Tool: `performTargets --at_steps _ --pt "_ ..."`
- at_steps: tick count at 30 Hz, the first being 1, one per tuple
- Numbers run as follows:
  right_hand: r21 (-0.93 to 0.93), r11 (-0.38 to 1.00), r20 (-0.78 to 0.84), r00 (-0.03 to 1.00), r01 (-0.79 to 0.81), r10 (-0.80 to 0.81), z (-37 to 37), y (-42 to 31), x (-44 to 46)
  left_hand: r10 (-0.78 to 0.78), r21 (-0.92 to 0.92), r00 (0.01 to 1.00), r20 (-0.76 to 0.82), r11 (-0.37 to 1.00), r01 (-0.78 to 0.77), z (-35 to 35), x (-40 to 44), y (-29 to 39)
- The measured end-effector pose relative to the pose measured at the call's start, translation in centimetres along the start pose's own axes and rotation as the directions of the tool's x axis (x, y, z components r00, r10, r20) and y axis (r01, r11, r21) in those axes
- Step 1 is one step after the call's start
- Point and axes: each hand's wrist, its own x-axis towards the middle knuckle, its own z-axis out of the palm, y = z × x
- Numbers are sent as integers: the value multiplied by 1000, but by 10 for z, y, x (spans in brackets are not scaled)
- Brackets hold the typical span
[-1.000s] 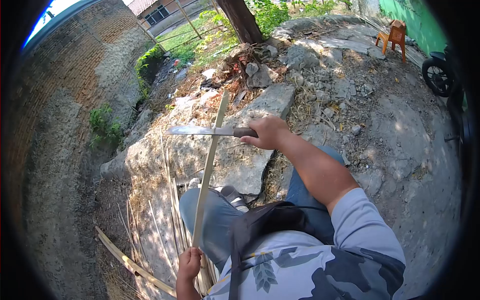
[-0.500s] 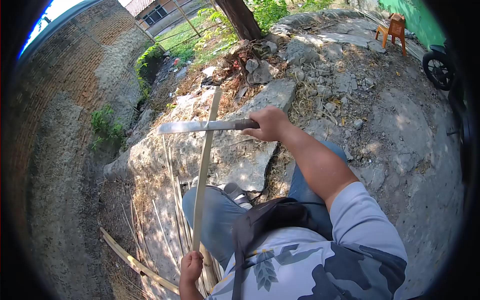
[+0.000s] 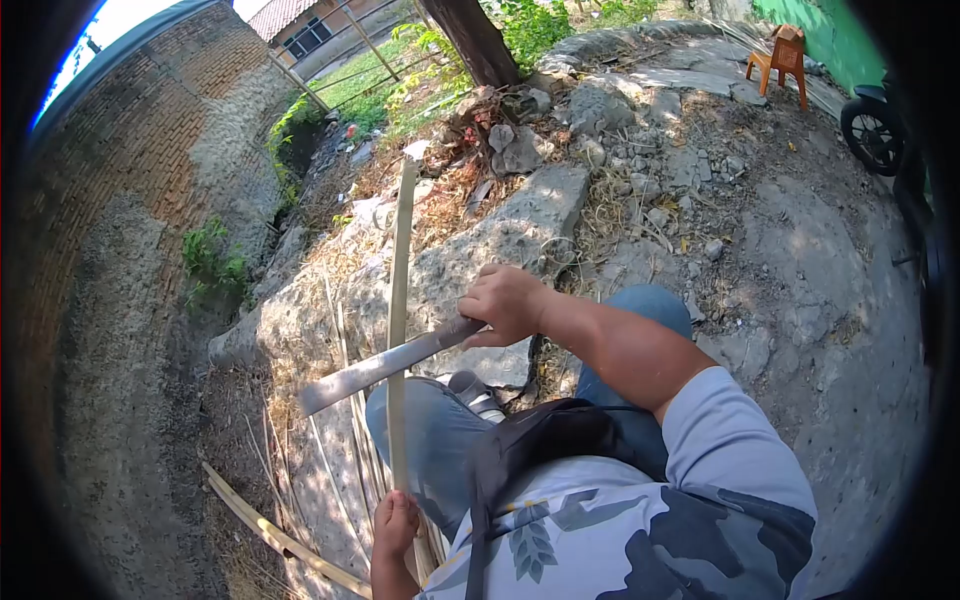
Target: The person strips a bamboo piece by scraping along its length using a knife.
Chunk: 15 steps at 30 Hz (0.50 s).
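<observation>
My right hand [image 3: 506,304] is closed round the dark handle of a long machete [image 3: 375,367]. Its blade points left and slightly down, lying across a long pale bamboo strip [image 3: 399,260]. The strip stands nearly upright in front of me, its top end over the dry leaves. Near the bottom of the view my left hand [image 3: 396,520] is wrapped round the strip's lower end. The strip passes over my left knee [image 3: 420,430].
Several thin strips [image 3: 335,480] and a curved bamboo piece [image 3: 270,535] lie on the ground at lower left. A brick wall [image 3: 110,250] rises at left. Ahead are a concrete slab [image 3: 520,225], rubble and a tree trunk [image 3: 475,40]. An orange chair [image 3: 785,65] and a motorbike wheel [image 3: 872,135] are at upper right.
My right hand has moved down and slightly left, bringing the machete lower along the strip with its blade now tilted. The strip's top has swung left. My left hand still grips the lower end.
</observation>
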Motion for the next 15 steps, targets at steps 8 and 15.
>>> performTargets --at_steps 8,15 --pt "8 870 -45 869 -494 493 -25 60 -21 41 174 998 -39 984 -33 -21 -20 -3" --pt "-6 816 -26 816 -578 578 -25 44 -17 75 239 994 -83 970 -53 -26 -11 -18"
